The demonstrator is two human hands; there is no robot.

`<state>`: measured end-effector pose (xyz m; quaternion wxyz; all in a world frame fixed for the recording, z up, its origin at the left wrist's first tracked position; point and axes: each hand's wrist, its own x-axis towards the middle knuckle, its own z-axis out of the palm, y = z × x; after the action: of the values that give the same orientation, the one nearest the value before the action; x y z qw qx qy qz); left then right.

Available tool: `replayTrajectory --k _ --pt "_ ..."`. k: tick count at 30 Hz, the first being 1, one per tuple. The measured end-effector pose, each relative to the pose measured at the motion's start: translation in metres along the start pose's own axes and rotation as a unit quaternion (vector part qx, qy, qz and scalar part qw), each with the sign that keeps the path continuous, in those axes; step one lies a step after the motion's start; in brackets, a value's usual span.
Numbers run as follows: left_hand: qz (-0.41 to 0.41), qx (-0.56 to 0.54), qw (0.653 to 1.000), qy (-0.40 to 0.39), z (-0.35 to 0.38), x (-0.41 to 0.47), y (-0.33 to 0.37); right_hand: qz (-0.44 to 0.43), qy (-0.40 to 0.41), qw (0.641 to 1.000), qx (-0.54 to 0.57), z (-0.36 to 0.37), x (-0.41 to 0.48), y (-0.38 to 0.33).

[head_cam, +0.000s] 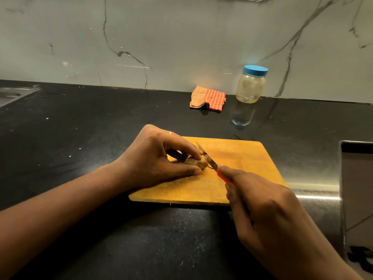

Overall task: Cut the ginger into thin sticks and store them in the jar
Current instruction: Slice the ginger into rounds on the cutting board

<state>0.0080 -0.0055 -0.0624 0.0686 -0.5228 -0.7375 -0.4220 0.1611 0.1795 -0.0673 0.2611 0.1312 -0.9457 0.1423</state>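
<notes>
Ginger (pixel 196 161) sits on the wooden cutting board (pixel 242 156), centre of frame, on the board's left half. Left hand (pixel 159 158) comes in from lower left and pins it: fingertips curled down on top of the piece, thumb pressed against its near side, so a pinch grip on the ginger. Thin ring (pixel 170 132) on one finger of that hand. Right hand (pixel 268 215) enters from lower right, fingers wrapped round the orange handle (pixel 223 177) of a small knife (pixel 206 156), one finger lying along the top of the handle toward the blade. Blade runs diagonally, tip pointing to upper left, edge against the right end of the ginger, just beside the left fingertips. Can't tell whether it has bitten into the piece. Ginger looks like one lump, skin on. Jar (pixel 250 87) stands upright in the upper right of frame, at the back of the black counter (pixel 80 128) by the marble-pattern wall (pixel 181 37), blue lid (pixel 255 70) on, well apart from the board. Jar is clear with a yellowish tint near the bottom; contents not readable. Folded orange-and-red checked cloth (pixel 207 97) just left of the jar, near it, not touching. Steel sink (pixel 355 178) at the right edge of frame, the board's right corner near its rim. Another steel surface (pixel 12 96) at the upper left edge.
</notes>
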Motion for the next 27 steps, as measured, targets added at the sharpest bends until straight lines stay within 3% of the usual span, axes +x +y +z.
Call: replayTrajectory --k 13,27 --pt "-0.018 -0.017 1.0 0.0 0.002 -0.001 -0.001 0.016 -0.065 0.996 0.054 0.002 0.004 0.0" --pt "-0.014 -0.012 1.0 -0.006 -0.001 -0.001 -0.002 -0.01 -0.064 0.997 -0.04 -0.008 -0.022 -0.002"
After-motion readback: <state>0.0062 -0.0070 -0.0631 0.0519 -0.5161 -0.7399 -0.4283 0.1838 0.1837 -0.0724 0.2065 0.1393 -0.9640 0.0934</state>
